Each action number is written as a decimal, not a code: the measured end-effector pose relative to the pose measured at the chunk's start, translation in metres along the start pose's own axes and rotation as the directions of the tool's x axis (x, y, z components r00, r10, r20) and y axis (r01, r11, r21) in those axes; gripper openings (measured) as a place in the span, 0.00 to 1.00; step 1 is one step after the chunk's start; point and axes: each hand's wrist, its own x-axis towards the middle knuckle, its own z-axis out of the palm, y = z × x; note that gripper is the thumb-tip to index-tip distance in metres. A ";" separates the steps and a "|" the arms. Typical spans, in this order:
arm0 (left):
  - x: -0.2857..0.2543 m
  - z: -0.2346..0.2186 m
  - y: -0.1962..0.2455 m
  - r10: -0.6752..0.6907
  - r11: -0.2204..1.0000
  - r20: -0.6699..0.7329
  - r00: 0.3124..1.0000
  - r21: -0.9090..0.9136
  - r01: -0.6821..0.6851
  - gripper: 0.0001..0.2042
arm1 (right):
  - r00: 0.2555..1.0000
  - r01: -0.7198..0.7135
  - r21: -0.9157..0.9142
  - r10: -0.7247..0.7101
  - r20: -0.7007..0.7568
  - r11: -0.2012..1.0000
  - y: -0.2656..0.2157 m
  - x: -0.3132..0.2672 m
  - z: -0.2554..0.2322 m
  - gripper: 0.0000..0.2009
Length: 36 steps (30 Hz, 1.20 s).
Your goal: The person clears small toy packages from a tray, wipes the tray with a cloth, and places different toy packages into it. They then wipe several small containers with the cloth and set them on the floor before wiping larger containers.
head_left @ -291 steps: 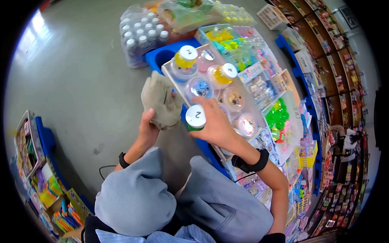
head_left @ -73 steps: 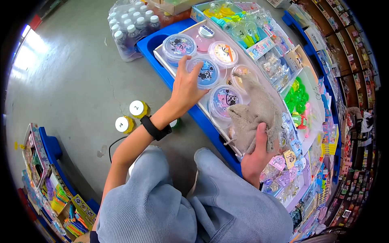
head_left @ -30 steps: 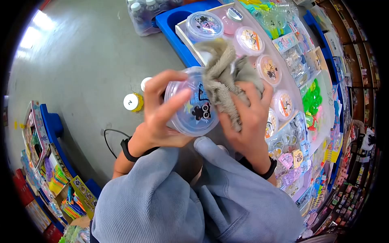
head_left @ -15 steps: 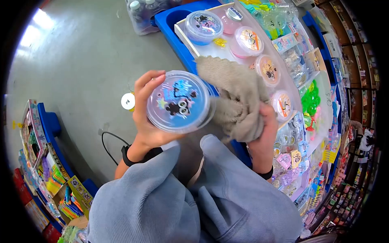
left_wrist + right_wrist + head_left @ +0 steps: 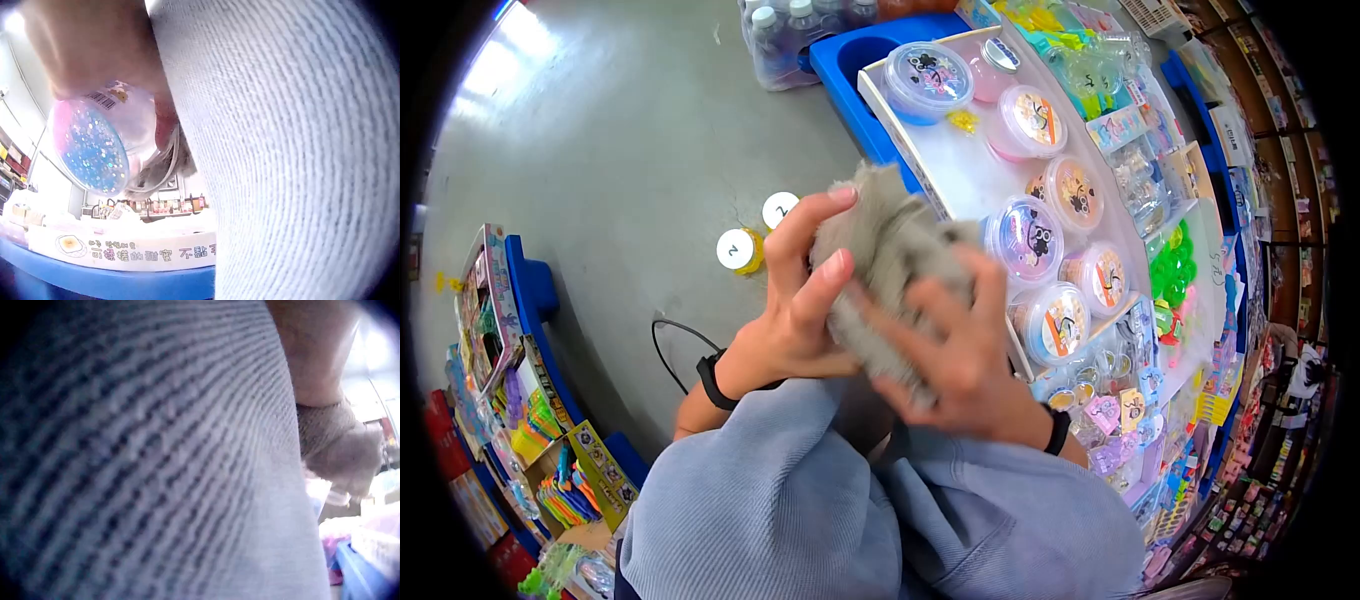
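Observation:
My left hand [image 5: 785, 310] holds a round clear plastic tub of slime, its curled fingers round the side. From above the tub is hidden under a grey-beige cloth [image 5: 885, 235]. In the left wrist view the tub [image 5: 94, 150] shows its glittery blue contents through the base, with a barcode label on its wall. Blurred, my right hand [image 5: 965, 365] grips the cloth and presses it over the tub's lid. The cloth [image 5: 337, 447] also appears at the right of the right wrist view, beside a ribbed trouser leg.
The white display box [image 5: 960, 175] holds several lidded slime tubs [image 5: 1025, 240] and a small yellow piece [image 5: 963, 121], on a blue stand [image 5: 840, 75]. White-lidded jars [image 5: 742, 250] stand on the floor near a black cable [image 5: 660, 350]. Bottled drinks [image 5: 800, 45] stand behind.
White-lidded jars went from atop the box's tubs to the floor. My left hand then took the blue tub from the box. The cloth has since swung left over its lid.

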 end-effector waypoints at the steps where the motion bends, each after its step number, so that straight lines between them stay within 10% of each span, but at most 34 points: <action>1: 0.000 0.002 0.000 0.021 1.000 -0.027 0.999 0.013 -0.021 0.53 | 0.997 0.056 0.072 -0.059 0.039 0.996 -0.007 -0.001 -0.002 0.25; 11: -0.012 0.005 0.003 -0.025 0.999 -0.132 0.991 -0.039 0.020 0.53 | 0.999 0.030 0.013 -0.030 0.012 0.999 0.031 0.004 0.012 0.22; 15: -0.012 0.001 0.000 -0.378 0.864 -0.075 0.923 -0.386 0.323 0.59 | 0.995 -0.087 -0.062 0.090 0.045 0.994 0.037 -0.006 0.010 0.21; 19: -0.020 0.003 0.004 -0.566 0.681 0.023 0.824 -0.550 0.483 0.59 | 0.969 -0.161 0.306 0.092 0.228 0.938 0.035 -0.013 -0.001 0.21; 21: -0.027 0.008 -0.002 -0.579 0.690 0.056 0.813 -0.498 0.525 0.49 | 0.958 -0.286 0.482 0.246 0.145 0.829 0.041 -0.014 -0.001 0.19; 22: -0.024 0.009 0.000 -0.761 0.423 0.103 0.641 -0.670 0.610 0.42 | 0.758 -0.580 0.724 0.575 0.309 0.375 0.034 -0.016 -0.007 0.17; 23: -0.017 0.010 0.004 -0.879 0.121 0.194 0.436 -0.793 0.597 0.36 | 0.764 -0.573 0.728 0.568 0.307 0.376 0.030 -0.012 -0.012 0.17; 25: -0.005 0.006 0.001 -0.884 -0.080 0.296 0.363 -0.859 0.506 0.31 | 0.577 -0.379 0.925 0.791 0.203 0.038 0.025 -0.007 -0.016 0.17; 26: -0.001 0.004 -0.002 -0.861 -0.284 0.411 0.301 -0.878 0.385 0.26 | 0.662 -0.410 0.817 0.748 -0.040 0.407 0.025 -0.011 -0.010 0.18; 27: 0.003 0.003 -0.002 -0.863 -0.278 0.408 0.299 -0.876 0.393 0.26 | 0.662 -0.404 0.822 0.749 -0.039 0.400 0.027 -0.013 -0.004 0.18; 29: 0.007 0.004 -0.003 -0.859 -0.414 0.486 0.161 -0.845 0.338 0.25 | 0.950 -0.247 -0.057 0.230 -0.209 0.967 0.031 -0.019 0.010 0.20; 31: 0.003 0.007 -0.006 -0.827 -0.497 0.545 0.135 -0.823 0.275 0.26 | 0.976 -0.186 -0.115 0.170 -0.135 0.976 0.015 -0.022 0.039 0.21; 33: -0.002 0.010 -0.010 -0.915 -0.253 0.367 0.169 -0.848 0.466 0.27 | 0.993 0.021 -0.113 -0.034 -0.117 0.993 0.008 -0.032 0.064 0.22; 35: 0.002 0.008 -0.015 -0.791 -0.473 0.554 0.259 -0.823 0.315 0.27 | 0.993 -0.027 -0.136 0.011 -0.119 0.990 0.021 -0.027 0.058 0.22; 36: 0.013 0.009 -0.007 -0.824 -0.494 0.550 0.139 -0.816 0.300 0.27 | 0.993 -0.074 -0.150 0.058 -0.107 0.986 0.028 -0.023 0.055 0.22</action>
